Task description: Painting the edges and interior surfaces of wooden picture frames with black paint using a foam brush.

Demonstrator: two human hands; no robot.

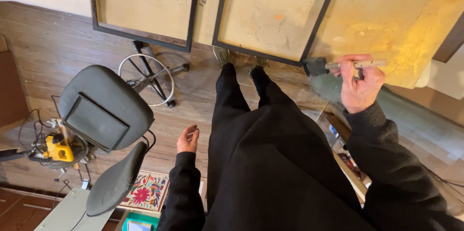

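Observation:
My right hand grips a paintbrush with a pale wooden handle and dark bristles. The bristles touch the lower corner of a dark frame around a tan panel. My left hand hangs beside my black-clothed leg, fingers loosely apart, holding nothing. A second dark-framed tan panel stands to the left of the first.
A grey office chair with a dark tablet on its seat stands at the left on the wooden floor. Behind it is a stool base with a metal ring. A yellow power tool, cables and a flowered mat lie lower left.

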